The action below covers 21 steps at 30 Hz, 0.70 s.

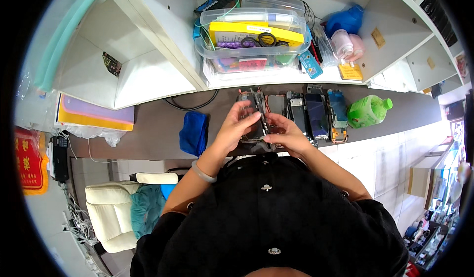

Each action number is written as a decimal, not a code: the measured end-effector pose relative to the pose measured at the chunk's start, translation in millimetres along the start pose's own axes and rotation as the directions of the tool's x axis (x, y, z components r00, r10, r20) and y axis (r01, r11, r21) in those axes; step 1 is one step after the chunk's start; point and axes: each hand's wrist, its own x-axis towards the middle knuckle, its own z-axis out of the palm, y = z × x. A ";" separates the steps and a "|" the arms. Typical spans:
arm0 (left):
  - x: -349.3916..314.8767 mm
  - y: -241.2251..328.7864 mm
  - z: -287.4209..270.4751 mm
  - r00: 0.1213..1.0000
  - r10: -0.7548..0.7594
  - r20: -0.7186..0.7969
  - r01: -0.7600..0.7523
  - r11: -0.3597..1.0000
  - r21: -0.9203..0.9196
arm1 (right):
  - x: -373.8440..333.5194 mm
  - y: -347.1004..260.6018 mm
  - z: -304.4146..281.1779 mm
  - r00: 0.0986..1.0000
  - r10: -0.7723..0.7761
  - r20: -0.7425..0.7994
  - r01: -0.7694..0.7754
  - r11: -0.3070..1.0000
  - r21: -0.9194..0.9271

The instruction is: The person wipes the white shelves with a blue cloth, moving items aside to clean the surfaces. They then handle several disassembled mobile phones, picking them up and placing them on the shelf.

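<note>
Just in front of my body, my left hand (239,125) and my right hand (287,134) grip a dark, flat phone (256,129) from its two sides. The left thumb lies across its face, and the right thumb and fingers hold its edge. It is tilted, and my fingers cover part of it. Right beside my hands, several opened phones and phone parts stand in a row on the brown desk, among them a dark-screened phone (316,113) and a blue-faced phone part (337,105).
A green bottle (366,111) lies at the row's right end. To the left are a blue cloth (193,132) and a black cable (190,108). Behind, a white shelf holds a clear plastic box (205,47) and a blue bottle (346,19). A cream chair (106,210) stands lower left.
</note>
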 end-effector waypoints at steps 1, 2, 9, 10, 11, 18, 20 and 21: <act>0.6 6.0 6.1 1.000 0.013 -0.027 -0.013 1.000 -0.004 | -5.2 -4.2 -2.0 0.999 0.001 0.047 -0.003 1.000 0.026; 0.3 10.5 11.6 0.998 0.021 -0.054 -0.022 1.000 -0.007 | -9.7 -7.4 -3.8 0.996 0.004 0.091 -0.009 0.998 0.055; -8.0 34.3 31.0 0.978 0.185 0.092 -0.176 0.979 -0.099 | -22.0 -28.4 -4.0 0.986 -0.093 0.137 0.089 0.996 0.032; -9.6 36.8 32.6 0.973 0.207 0.103 -0.198 0.976 -0.093 | -24.6 -31.2 -2.9 0.984 -0.120 0.130 0.119 0.993 0.016; -11.1 38.4 33.3 0.967 0.228 0.114 -0.219 0.972 -0.087 | -27.3 -34.1 0.2 0.982 -0.154 0.107 0.155 0.988 -0.004; -13.3 47.3 30.5 0.871 0.406 0.275 -0.354 0.909 -0.221 | -39.7 -57.2 16.9 0.971 -0.224 0.087 0.230 0.971 -0.064; -15.5 53.7 28.8 0.855 0.415 0.312 -0.277 0.873 -0.403 | -36.0 -64.3 13.7 0.918 -0.351 0.184 0.331 0.935 0.128; -17.7 58.9 26.9 0.845 0.413 0.341 -0.228 0.853 -0.470 | -38.7 -71.7 8.6 0.937 -0.285 0.204 0.223 0.934 0.279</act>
